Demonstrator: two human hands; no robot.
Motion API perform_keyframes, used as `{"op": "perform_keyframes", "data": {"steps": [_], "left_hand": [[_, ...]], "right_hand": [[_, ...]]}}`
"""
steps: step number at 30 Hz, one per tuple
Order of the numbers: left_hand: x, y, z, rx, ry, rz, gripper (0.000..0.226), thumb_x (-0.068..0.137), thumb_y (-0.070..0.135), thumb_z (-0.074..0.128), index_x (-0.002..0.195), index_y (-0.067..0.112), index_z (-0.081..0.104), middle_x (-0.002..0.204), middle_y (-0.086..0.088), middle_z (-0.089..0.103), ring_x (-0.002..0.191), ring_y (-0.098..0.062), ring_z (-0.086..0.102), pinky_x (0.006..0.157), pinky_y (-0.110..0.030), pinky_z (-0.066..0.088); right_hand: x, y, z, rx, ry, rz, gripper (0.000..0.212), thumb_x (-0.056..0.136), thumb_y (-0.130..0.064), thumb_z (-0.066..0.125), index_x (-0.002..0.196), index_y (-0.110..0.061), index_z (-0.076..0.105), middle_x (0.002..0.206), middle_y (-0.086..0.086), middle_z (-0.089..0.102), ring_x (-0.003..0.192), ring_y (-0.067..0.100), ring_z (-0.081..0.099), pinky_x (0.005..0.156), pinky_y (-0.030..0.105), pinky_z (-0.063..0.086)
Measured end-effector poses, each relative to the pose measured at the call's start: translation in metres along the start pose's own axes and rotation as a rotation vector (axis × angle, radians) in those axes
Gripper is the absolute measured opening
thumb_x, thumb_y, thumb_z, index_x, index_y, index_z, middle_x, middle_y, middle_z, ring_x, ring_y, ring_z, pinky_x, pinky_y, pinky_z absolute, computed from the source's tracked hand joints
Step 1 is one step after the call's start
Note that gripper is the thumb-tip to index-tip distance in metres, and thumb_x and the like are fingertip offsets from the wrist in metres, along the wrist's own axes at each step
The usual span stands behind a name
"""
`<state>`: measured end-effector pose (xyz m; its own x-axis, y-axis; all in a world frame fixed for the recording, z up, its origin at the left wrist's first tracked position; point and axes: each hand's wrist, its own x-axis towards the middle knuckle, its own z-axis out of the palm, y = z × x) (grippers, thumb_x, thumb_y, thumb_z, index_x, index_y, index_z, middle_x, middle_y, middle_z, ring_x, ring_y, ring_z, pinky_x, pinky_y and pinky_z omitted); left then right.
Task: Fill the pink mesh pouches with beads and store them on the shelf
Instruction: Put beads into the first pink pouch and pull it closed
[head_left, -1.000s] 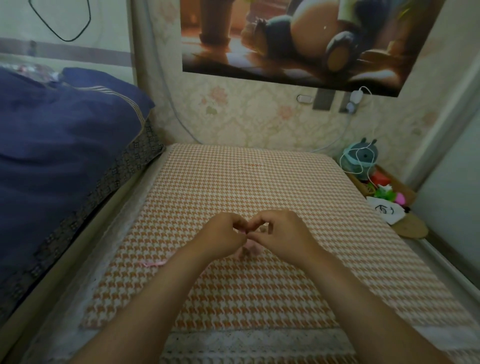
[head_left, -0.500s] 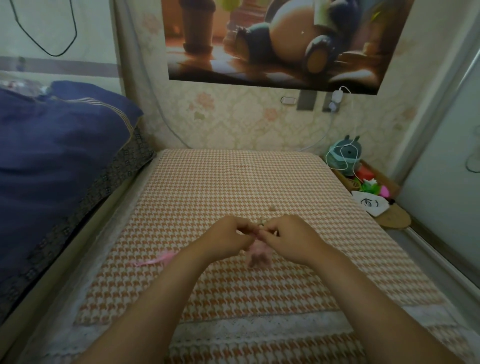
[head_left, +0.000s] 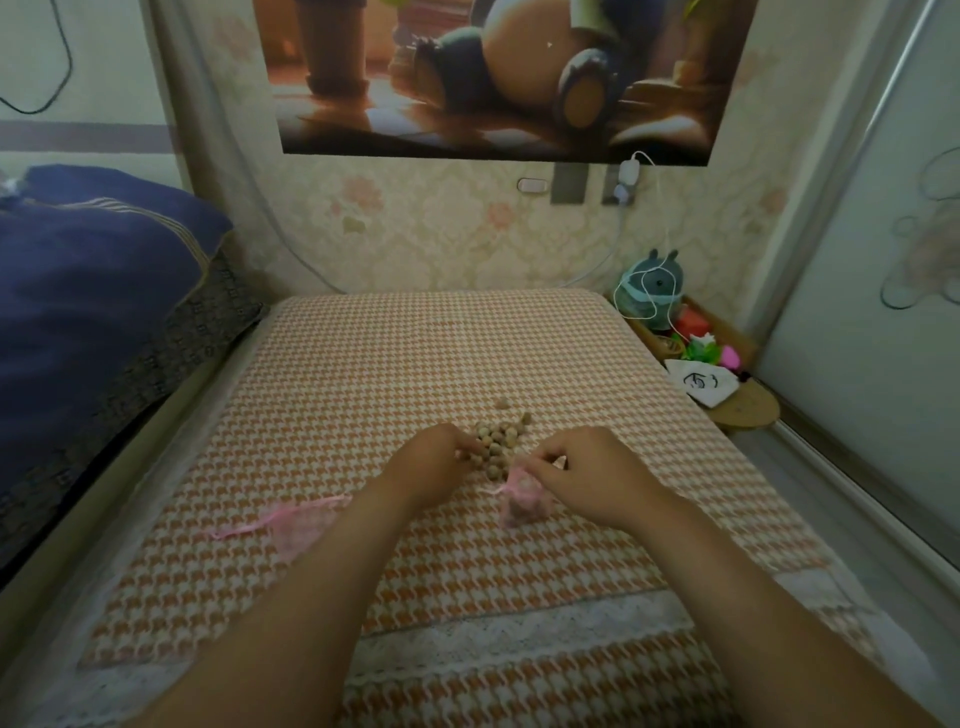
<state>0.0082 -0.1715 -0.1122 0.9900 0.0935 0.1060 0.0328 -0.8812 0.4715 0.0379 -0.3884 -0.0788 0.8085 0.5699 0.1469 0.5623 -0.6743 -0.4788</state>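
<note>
A pile of small brown beads (head_left: 500, 440) lies on the orange houndstooth mat (head_left: 415, 364). My left hand (head_left: 436, 457) rests at the pile's left edge with its fingertips pinched among the beads. A pink mesh pouch (head_left: 522, 500) partly filled with beads stands just right of the pile, and my right hand (head_left: 582, 470) pinches its open top. A second pink mesh pouch (head_left: 293, 522) lies flat on the mat to the left, partly behind my left forearm.
A blue quilt (head_left: 93, 291) is heaped on the left. At the right, a low wooden shelf (head_left: 743, 410) holds a grey plush toy (head_left: 652, 288), a white cloth and small coloured items. A glass door runs along the right side.
My hands have parted. The left one has gone to the bead pile, while the right keeps the pouch top. The view has tilted, so the beads and the flat pouch show fully.
</note>
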Motion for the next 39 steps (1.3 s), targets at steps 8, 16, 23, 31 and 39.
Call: {"op": "perform_keyframes", "data": {"steps": [8,16,23,31,39], "left_hand": [[0.018,-0.004,0.02,0.178,-0.059,0.092,0.013,0.087,0.02,0.067,0.097,0.024,0.074,0.099,-0.001,0.058,0.091,-0.021,0.059,0.082,-0.036,0.051],[0.019,0.001,0.018,-0.071,0.09,0.02,0.01,0.087,0.025,0.067,0.096,0.027,0.067,0.088,0.011,0.064,0.079,-0.008,0.062,0.072,-0.028,0.052],[-0.008,0.051,-0.012,-0.434,0.121,0.135,0.006,0.088,0.024,0.072,0.087,0.028,0.068,0.086,0.01,0.069,0.072,-0.006,0.062,0.063,-0.013,0.05],[-0.014,0.053,-0.002,-0.296,0.057,0.104,0.01,0.084,0.033,0.074,0.092,0.028,0.074,0.096,0.013,0.063,0.08,-0.003,0.06,0.074,-0.026,0.052],[-0.008,0.056,-0.004,-0.293,0.009,0.087,0.007,0.088,0.037,0.067,0.086,0.031,0.071,0.081,0.017,0.067,0.078,0.002,0.062,0.073,-0.026,0.051]], "right_hand": [[0.009,0.005,-0.001,0.029,-0.039,0.05,0.027,0.089,-0.037,0.051,0.096,-0.039,0.077,0.091,-0.001,0.077,0.084,0.03,0.072,0.075,0.053,0.061],[0.009,0.004,0.0,0.049,-0.05,0.061,0.028,0.086,-0.039,0.049,0.094,-0.043,0.076,0.091,-0.002,0.078,0.083,0.03,0.072,0.072,0.054,0.061],[0.004,-0.001,-0.006,0.06,-0.077,0.076,0.027,0.093,-0.027,0.054,0.107,-0.029,0.077,0.097,-0.006,0.076,0.079,0.018,0.071,0.075,0.044,0.06],[0.003,0.0,-0.007,0.079,-0.098,0.105,0.022,0.089,-0.025,0.057,0.094,-0.025,0.078,0.088,0.004,0.075,0.085,0.026,0.07,0.08,0.051,0.059],[0.004,0.005,-0.013,0.099,-0.119,0.111,0.025,0.092,-0.023,0.058,0.108,-0.027,0.077,0.104,0.002,0.076,0.096,0.019,0.07,0.088,0.044,0.059]]}}
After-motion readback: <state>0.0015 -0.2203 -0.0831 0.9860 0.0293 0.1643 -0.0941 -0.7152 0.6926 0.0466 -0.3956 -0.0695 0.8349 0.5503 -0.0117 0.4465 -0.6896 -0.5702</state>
